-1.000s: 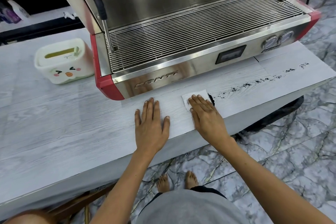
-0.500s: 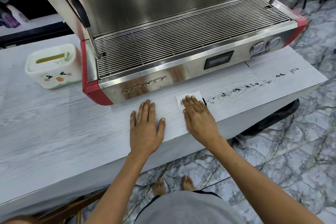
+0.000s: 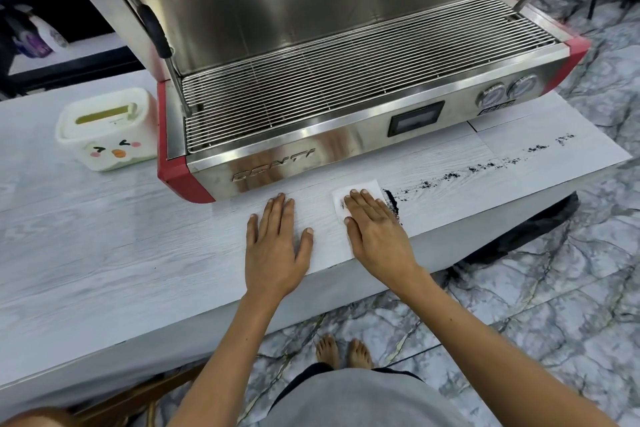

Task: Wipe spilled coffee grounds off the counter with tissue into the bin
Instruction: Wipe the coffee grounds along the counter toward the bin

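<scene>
My right hand (image 3: 374,229) lies flat on a white tissue (image 3: 367,186) on the pale wood-grain counter (image 3: 104,253), just in front of the espresso machine. A small dark heap of coffee grounds (image 3: 393,201) is banked against the tissue's right edge. From there a thin broken trail of grounds (image 3: 481,168) runs right towards the counter's end. My left hand (image 3: 277,243) rests flat on the counter beside it, fingers spread, holding nothing. Below the counter's right end something black (image 3: 540,225), perhaps a bin bag, shows on the floor.
A large steel and red espresso machine (image 3: 346,87) fills the back of the counter, its steam wand (image 3: 156,31) hanging at its left. A white tub with a cartoon face (image 3: 107,132) stands left of it. My bare feet (image 3: 343,352) are on the marble floor.
The view has tilted up and shifted. My right hand has nudged the tissue slightly right, and the dark heap at its edge is a bit larger. My left hand stays put.
</scene>
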Demonstrator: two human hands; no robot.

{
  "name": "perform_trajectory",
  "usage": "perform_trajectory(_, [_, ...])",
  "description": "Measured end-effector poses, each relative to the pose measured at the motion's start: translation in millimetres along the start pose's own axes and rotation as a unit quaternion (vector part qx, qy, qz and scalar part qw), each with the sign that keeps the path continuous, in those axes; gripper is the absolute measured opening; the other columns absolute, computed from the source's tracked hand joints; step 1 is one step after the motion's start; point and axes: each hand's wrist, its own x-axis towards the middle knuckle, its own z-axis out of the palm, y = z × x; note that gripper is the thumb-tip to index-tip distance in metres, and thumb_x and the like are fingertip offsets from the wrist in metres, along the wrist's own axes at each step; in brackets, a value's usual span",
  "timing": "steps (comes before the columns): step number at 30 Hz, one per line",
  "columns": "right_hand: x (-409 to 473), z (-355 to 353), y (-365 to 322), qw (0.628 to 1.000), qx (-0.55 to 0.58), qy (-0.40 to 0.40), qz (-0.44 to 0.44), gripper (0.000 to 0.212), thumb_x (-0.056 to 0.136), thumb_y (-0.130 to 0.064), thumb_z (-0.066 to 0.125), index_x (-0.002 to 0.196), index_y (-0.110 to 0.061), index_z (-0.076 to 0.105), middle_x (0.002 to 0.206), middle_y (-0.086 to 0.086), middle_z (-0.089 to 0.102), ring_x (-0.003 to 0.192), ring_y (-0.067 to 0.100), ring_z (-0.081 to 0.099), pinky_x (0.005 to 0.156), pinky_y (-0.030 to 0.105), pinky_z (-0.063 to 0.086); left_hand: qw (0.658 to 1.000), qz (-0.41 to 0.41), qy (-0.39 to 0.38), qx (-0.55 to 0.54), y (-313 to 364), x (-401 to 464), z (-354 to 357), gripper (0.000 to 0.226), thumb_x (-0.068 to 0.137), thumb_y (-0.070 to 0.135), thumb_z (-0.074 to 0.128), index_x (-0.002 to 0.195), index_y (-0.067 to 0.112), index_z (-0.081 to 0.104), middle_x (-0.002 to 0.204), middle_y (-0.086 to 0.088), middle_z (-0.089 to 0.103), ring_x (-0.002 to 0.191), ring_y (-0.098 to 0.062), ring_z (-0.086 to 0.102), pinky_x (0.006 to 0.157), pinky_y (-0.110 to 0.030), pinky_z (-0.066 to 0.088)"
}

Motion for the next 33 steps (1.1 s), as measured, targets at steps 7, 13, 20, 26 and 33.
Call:
perform_trajectory(7, [-7.8, 4.0, -1.8, 0.999, -0.006, 0.010, 0.032, 0.045, 0.099, -0.026, 0.034, 0.136, -0.006, 0.050, 0.142, 0.010, 0.050, 0.136, 0.021, 0.040, 0.115, 0.040, 0.029, 1.000, 0.006, 0.003, -0.006, -0.3, 0.7, 0.3, 0.069, 0.099, 0.055, 0.021, 0.157, 0.016, 0.020, 0.166, 0.000, 0.013, 0.153, -0.014, 0.006, 0.124, -0.042, 0.000])
perform_trajectory(13, [-9.6, 4.5, -0.4, 1.000, -0.008, 0.012, 0.021, 0.042, 0.100, -0.024, 0.039, 0.138, -0.008, 0.049, 0.143, 0.008, 0.049, 0.138, 0.019, 0.038, 0.116, 0.038, 0.027, 1.000, 0.008, -0.001, -0.007, -0.5, 0.3, 0.5, 0.070, 0.099, 0.055, 0.019, 0.157, 0.015, 0.019, 0.166, -0.002, 0.012, 0.153, -0.015, 0.007, 0.124, -0.043, 0.000])
perform_trajectory(20, [-8.2, 3.2, 4.1, 1.000, -0.013, 0.012, 0.022, 0.043, 0.099, -0.026, 0.039, 0.136, -0.008, 0.051, 0.142, 0.009, 0.050, 0.137, 0.019, 0.039, 0.115, 0.039, 0.030, 1.000, 0.010, -0.005, -0.012, -0.7, 0.4, -1.4, 0.072, 0.098, 0.056, 0.017, 0.157, 0.014, 0.019, 0.166, -0.003, 0.012, 0.153, -0.016, 0.006, 0.124, -0.044, 0.000])
perform_trajectory(26, [-5.6, -2.5, 17.0, 1.000, -0.004, 0.015, 0.024, 0.043, 0.099, -0.025, 0.038, 0.136, -0.007, 0.051, 0.143, 0.009, 0.049, 0.137, 0.020, 0.038, 0.114, 0.041, 0.031, 1.000, 0.007, -0.008, -0.015, 0.8, 1.5, -1.2, 0.073, 0.097, 0.056, 0.016, 0.157, 0.014, 0.019, 0.166, -0.003, 0.011, 0.153, -0.016, 0.005, 0.124, -0.044, 0.000])
perform_trajectory(33, [-3.4, -6.1, 31.6, 1.000, 0.008, 0.016, 0.022, 0.042, 0.098, -0.023, 0.041, 0.135, -0.008, 0.052, 0.142, 0.009, 0.050, 0.137, 0.020, 0.038, 0.114, 0.042, 0.031, 1.000, -0.005, -0.009, -0.026, 9.6, 3.2, -0.2, 0.073, 0.096, 0.057, 0.019, 0.155, 0.015, 0.023, 0.166, -0.004, 0.011, 0.153, -0.018, 0.003, 0.124, -0.046, -0.001])
